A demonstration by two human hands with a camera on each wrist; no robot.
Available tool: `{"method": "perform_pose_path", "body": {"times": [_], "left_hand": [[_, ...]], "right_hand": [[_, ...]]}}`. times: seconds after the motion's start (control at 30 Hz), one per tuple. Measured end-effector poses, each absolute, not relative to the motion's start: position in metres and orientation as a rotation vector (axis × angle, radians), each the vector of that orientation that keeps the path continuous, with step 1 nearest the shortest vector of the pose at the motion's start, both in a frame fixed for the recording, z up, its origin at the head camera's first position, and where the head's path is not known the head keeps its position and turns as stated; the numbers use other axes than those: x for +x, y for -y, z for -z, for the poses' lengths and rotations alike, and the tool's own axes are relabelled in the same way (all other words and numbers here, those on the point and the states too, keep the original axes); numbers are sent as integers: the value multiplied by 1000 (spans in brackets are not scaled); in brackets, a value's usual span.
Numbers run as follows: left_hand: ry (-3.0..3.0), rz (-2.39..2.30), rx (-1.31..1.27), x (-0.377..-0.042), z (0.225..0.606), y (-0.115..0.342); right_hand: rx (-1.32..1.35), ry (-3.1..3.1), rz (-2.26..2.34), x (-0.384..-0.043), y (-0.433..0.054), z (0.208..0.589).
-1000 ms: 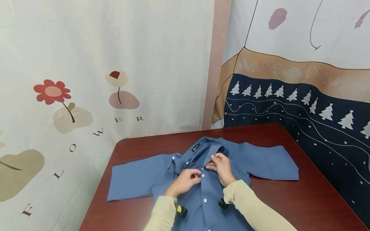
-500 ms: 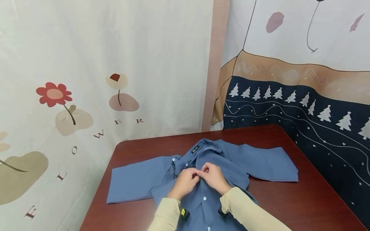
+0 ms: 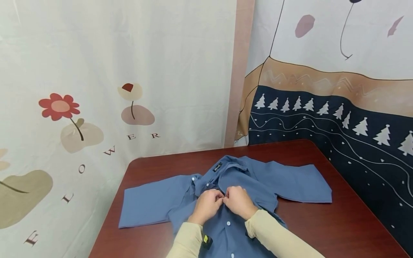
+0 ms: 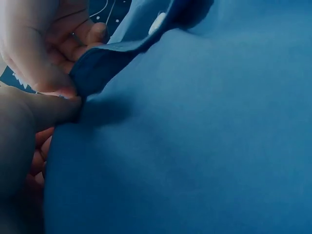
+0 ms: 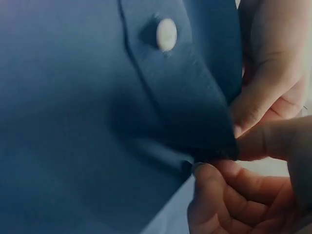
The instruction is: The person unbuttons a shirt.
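A blue short-sleeved button-up shirt (image 3: 148, 200) lies front up, its sleeves spread to both sides. At the upper front, my left hand (image 3: 207, 206) and right hand (image 3: 239, 202) meet with fingertips together. Both pinch the shirt's front edge between thumb and fingers. The left wrist view has the cloth folded up at the fingertips, near a white button (image 4: 157, 23). In the right wrist view, a white button (image 5: 166, 34) sits on the front strip above the pinched edge. Whatever lies between the fingertips is hidden. Below the hands shows another white button (image 3: 228, 223).
A dark red-brown table (image 3: 303, 222) with rounded corners carries the shirt. Behind it hangs a pale curtain (image 3: 184, 71) with flower prints, and at the right a dark cloth (image 3: 290, 118) with white trees. A small black device (image 3: 207, 242) is at the left wrist.
My right hand has left the collar's right side and come down and left to meet the left hand at the front edge. The collar flap has dropped, and both hands have since lowered slightly.
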State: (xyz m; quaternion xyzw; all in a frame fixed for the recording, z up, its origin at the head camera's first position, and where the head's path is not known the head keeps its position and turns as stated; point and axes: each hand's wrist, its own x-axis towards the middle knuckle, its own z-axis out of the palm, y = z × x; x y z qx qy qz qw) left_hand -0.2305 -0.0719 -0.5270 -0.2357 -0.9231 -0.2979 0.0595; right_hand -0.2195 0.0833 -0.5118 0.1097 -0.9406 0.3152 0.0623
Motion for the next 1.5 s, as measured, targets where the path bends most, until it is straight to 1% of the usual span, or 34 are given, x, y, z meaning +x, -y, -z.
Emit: {"method": "perform_pose_path", "body": {"times": [0.13, 0.27, 0.5, 0.77, 0.9, 1.1, 1.2, 1.4, 1.5], "left_hand": [[2783, 939, -697, -231, 528, 74], [2751, 1114, -661, -234, 529, 76], [2647, 1398, -614, -239, 531, 81], [2573, 1554, -600, -242, 528, 82], [2560, 1598, -566, -242, 527, 82], [2563, 1658, -413, -242, 524, 86], [2595, 1607, -337, -244, 524, 91], [2664, 1456, -175, -246, 528, 96], [2708, 1339, -147, -246, 532, 96]], "right_hand": [[403, 2803, -1052, -222, -86, 518], [423, 2728, -1271, -228, -90, 523], [249, 2616, -1869, -236, -95, 524], [121, 2424, -2320, -241, -99, 524], [82, 2415, -2323, -243, -99, 525], [-101, 2444, -2175, -247, -101, 526], [-154, 2410, -2189, -248, -102, 526], [-172, 2288, -2295, -249, -104, 527], [-175, 2234, -2340, -249, -103, 528]]}}
